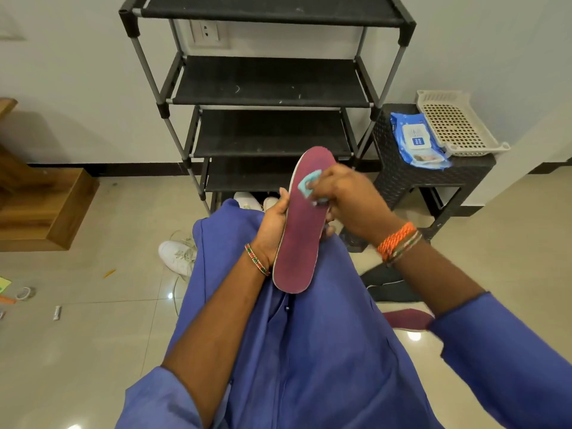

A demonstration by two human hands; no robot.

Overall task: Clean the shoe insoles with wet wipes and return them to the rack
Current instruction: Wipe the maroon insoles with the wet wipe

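At centre, above the lap: maroon insole, one item, toe end pointing away toward the rack, heel end nearest the body. Left hand grips it along its left edge, thumb over the rim, fingers curled behind. Right hand pinches a folded pale blue wet wipe and presses it against the insole's upper surface near the toe.

Behind: black shoe rack, four fabric shelves visible, against the wall. White shoes under its lowest shelf; one white sneaker on the floor, left of the knee.

Right of the rack: dark woven stool, bearing a blue wet wipes pack and a cream perforated tray, the two touching.

Floor, lower right: second maroon insole, partly hidden by the right sleeve.

Floor, far left: tape roll and small scattered bits, too small to identify.
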